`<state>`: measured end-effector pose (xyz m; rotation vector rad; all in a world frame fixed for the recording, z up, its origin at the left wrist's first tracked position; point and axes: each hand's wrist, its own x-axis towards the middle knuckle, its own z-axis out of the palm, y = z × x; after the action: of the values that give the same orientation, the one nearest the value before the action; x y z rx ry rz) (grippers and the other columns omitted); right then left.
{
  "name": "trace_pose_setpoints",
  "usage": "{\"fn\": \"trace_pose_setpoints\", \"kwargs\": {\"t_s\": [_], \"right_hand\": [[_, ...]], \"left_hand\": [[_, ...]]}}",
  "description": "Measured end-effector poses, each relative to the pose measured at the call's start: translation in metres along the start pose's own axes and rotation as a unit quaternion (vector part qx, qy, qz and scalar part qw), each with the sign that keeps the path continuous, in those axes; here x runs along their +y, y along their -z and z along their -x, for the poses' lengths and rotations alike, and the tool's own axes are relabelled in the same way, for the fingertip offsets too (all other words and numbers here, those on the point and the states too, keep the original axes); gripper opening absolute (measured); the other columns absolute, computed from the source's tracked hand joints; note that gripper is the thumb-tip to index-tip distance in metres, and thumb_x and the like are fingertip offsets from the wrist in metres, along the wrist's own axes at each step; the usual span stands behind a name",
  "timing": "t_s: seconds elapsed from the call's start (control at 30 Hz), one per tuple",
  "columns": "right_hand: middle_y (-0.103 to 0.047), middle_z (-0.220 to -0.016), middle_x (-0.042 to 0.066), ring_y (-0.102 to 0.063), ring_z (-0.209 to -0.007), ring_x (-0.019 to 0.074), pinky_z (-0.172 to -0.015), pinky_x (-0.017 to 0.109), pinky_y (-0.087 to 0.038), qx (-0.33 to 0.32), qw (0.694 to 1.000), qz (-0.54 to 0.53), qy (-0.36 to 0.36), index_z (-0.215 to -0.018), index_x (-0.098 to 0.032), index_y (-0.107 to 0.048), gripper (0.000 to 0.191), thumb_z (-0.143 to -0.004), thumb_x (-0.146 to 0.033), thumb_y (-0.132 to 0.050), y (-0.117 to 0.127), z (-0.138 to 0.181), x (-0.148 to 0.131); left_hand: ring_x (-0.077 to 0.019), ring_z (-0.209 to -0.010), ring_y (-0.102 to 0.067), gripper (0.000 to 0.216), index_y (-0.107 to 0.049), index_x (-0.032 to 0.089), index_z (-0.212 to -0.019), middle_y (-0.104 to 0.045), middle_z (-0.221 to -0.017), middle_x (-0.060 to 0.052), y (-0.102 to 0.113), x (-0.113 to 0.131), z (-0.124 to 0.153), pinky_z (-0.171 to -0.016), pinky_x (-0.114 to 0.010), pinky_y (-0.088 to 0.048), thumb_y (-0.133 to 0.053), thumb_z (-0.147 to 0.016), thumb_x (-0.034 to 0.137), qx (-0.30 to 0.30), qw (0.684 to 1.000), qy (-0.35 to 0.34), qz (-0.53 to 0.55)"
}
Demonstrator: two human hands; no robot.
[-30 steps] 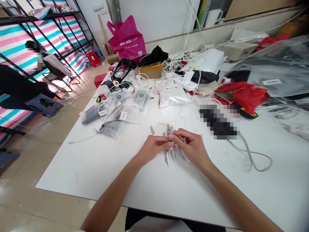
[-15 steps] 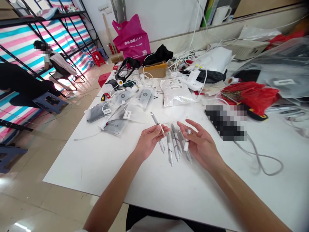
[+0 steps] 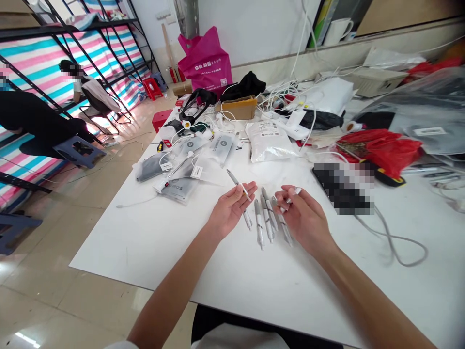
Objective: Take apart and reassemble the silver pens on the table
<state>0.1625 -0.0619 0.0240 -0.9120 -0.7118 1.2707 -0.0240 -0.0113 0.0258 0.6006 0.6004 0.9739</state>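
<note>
My left hand [image 3: 229, 206] pinches the grey front part of a pen [image 3: 232, 176] between thumb and fingers, its tip pointing up and away from me. A thin white length shows below the thumb. To the right, the fingers of my right hand [image 3: 303, 213] are curled around a short white pen barrel [image 3: 293, 192], partly hidden by them. Between and below the hands, several grey-and-white pens [image 3: 259, 225] lie side by side on the white table [image 3: 232, 276]. One pen [image 3: 248, 220] lies partly behind my left fingers.
Grey pouches [image 3: 178, 189] and cables lie at the left. A white plastic package [image 3: 269, 140] sits farther back. A dark, blurred-out device [image 3: 341, 189] with a grey cable lies at right, near a red bag [image 3: 381, 145]. Two people sit beyond the table's left edge.
My right hand has turned, and the white barrel in it has swung from upright to a slant near the fingertips. My left hand keeps its pinch. The whole view has shifted slightly.
</note>
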Motion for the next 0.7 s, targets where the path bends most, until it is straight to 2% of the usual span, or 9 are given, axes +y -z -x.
{"fn": "trace_pose_setpoints", "kwargs": {"t_s": [0.1,0.17,0.27,0.37,0.43,0.53,0.7], "right_hand": [[-0.060,-0.099,0.003,-0.060,-0.090,0.0168,-0.086,0.036,-0.055,-0.022,0.987,0.133,0.083,-0.103,-0.030,-0.073,0.019,-0.095,-0.046,-0.071,0.000,0.005,0.001],[-0.060,-0.107,0.005,-0.060,-0.101,0.0204,-0.095,0.040,-0.052,-0.040,0.955,0.249,0.154,-0.105,-0.031,-0.075,0.017,-0.096,-0.044,-0.069,-0.001,0.009,0.001],[-0.064,-0.108,0.005,-0.061,-0.098,0.0213,-0.090,0.040,-0.052,-0.076,0.916,0.324,0.225,-0.113,-0.033,-0.076,0.019,-0.095,-0.036,-0.071,-0.004,0.016,0.003],[-0.071,-0.106,0.004,-0.065,-0.091,0.0212,-0.080,0.039,-0.054,-0.081,0.913,0.311,0.251,-0.120,-0.035,-0.073,0.027,-0.094,-0.028,-0.073,-0.007,0.020,0.007],[-0.076,-0.106,0.003,-0.068,-0.094,0.0230,-0.082,0.042,-0.056,-0.080,0.903,0.320,0.276,-0.116,-0.035,-0.074,0.025,-0.094,-0.025,-0.073,-0.010,0.023,0.008],[-0.079,-0.104,0.002,-0.071,-0.097,0.0243,-0.087,0.046,-0.057,-0.082,0.869,0.362,0.328,-0.111,-0.035,-0.076,0.023,-0.094,-0.020,-0.071,-0.014,0.025,0.008],[-0.081,-0.100,0.000,-0.069,-0.094,0.0242,-0.082,0.046,-0.056,-0.053,0.822,0.415,0.386,-0.108,-0.035,-0.077,0.026,-0.094,-0.015,-0.069,-0.017,0.024,0.011]], "left_hand": [[-0.0272,-0.142,-0.055,0.015,-0.076,0.015,-0.101,-0.067,-0.141,-0.014,-0.004,-0.002,0.001,-0.124,-0.040,-0.037,-0.070,-0.096,0.028,0.006,0.999,0.016,0.030],[-0.0271,-0.140,-0.058,0.013,-0.075,0.015,-0.100,-0.069,-0.137,-0.015,-0.006,-0.004,0.002,-0.124,-0.041,-0.039,-0.070,-0.095,0.026,0.010,0.999,0.020,0.044],[-0.0267,-0.137,-0.061,0.014,-0.073,0.015,-0.102,-0.071,-0.134,-0.016,-0.009,-0.008,0.003,-0.122,-0.041,-0.041,-0.070,-0.095,0.026,0.014,0.999,0.022,0.048],[-0.0273,-0.138,-0.059,0.016,-0.073,0.015,-0.103,-0.069,-0.136,-0.017,-0.011,-0.012,0.004,-0.120,-0.041,-0.042,-0.071,-0.095,0.029,0.009,0.999,0.025,0.042],[-0.0277,-0.140,-0.057,0.017,-0.073,0.016,-0.103,-0.068,-0.137,-0.016,-0.013,-0.013,0.005,-0.118,-0.040,-0.043,-0.073,-0.094,0.031,0.006,0.999,0.032,0.035],[-0.0282,-0.142,-0.054,0.019,-0.074,0.018,-0.101,-0.068,-0.138,-0.015,-0.017,-0.014,0.007,-0.114,-0.037,-0.045,-0.075,-0.092,0.035,0.005,0.999,0.046,0.021],[-0.0274,-0.136,-0.058,0.021,-0.074,0.019,-0.098,-0.069,-0.135,-0.014,-0.022,-0.015,0.011,-0.108,-0.035,-0.046,-0.077,-0.090,0.038,0.000,0.998,0.067,0.017]]}}
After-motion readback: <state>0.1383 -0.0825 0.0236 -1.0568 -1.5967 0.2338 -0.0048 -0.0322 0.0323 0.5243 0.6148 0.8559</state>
